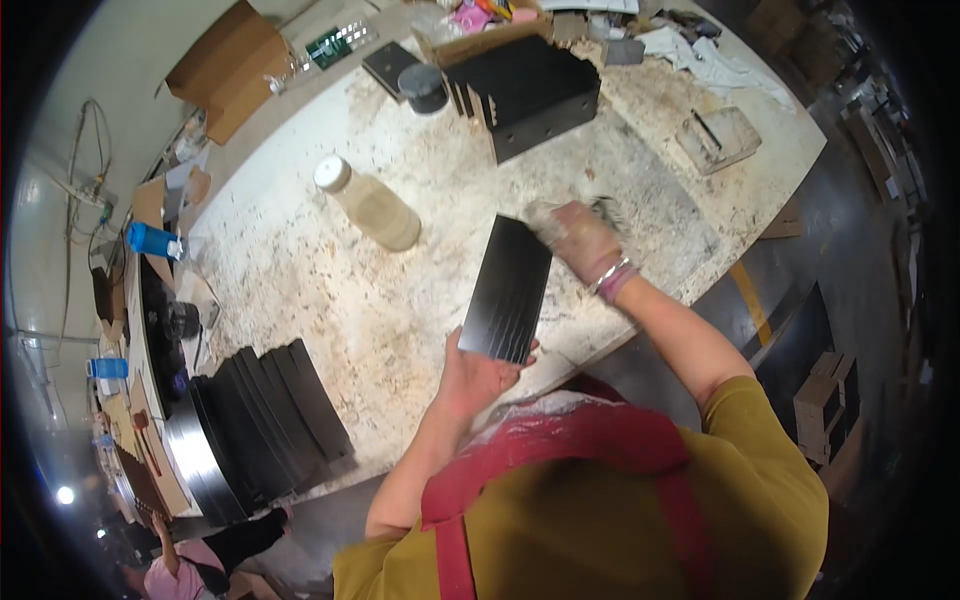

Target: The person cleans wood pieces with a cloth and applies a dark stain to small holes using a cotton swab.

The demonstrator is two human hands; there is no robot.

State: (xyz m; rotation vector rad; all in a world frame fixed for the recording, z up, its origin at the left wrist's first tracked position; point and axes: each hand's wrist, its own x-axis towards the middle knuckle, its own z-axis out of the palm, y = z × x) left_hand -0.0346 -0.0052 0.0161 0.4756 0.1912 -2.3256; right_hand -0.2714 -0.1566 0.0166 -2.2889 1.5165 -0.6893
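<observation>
Both my hands work one black panel (508, 290): my left hand (475, 375) clamps its near end, my blurred right hand (583, 240) grips something unclear at its far corner.

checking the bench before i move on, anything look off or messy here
The tabletop is smeared and crusted with pale residue nearly all over. A capped bottle lies on its side in it. The left hand props the black panel while the right hand rubs its top end.
</observation>
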